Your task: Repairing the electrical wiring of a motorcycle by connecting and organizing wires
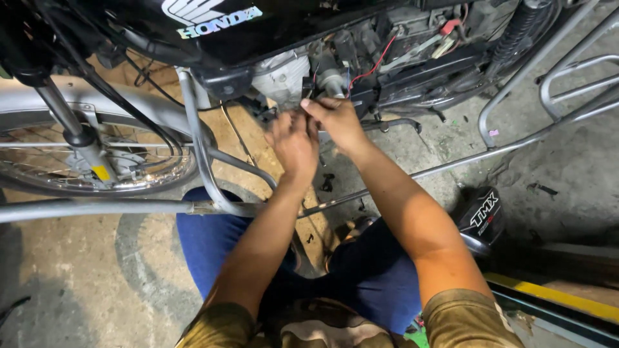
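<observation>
1. Risk: small part slipping from the fingers and dropping to the concrete floor [567, 161], lost among the dark bits already scattered there. Cause: both hands crowded into one tight spot, grip point half hidden.
2. Risk: snagging the red wire [377, 59] just right of the hands, pulling it off its connector. Cause: wire looped loose, close to the right hand's knuckles.
3. Risk: knuckles scraped on the crash-guard tube [200, 151] or engine edges. Cause: cramped reach between frame bars.
4. Left hand [293, 143]: fingers curled, tips pressed together on something small and dark; exact item not discernible.
5. Right hand [335, 119]: fingers bent, thumb and forefinger pinching at the same spot, touching the left hand's tips.
6. Work spot: engine [284, 74] of a motorcycle, silver casing, under the black fuel tank [258, 26], grimy, wiring exposed to the right.
7. Location: bike standing on the floor at the far edge, front wheel [97, 161] far left; hands at the engine's side, mid-frame.
8. Black side cover [480, 219] lying on the floor at right, beside the knee.
</observation>
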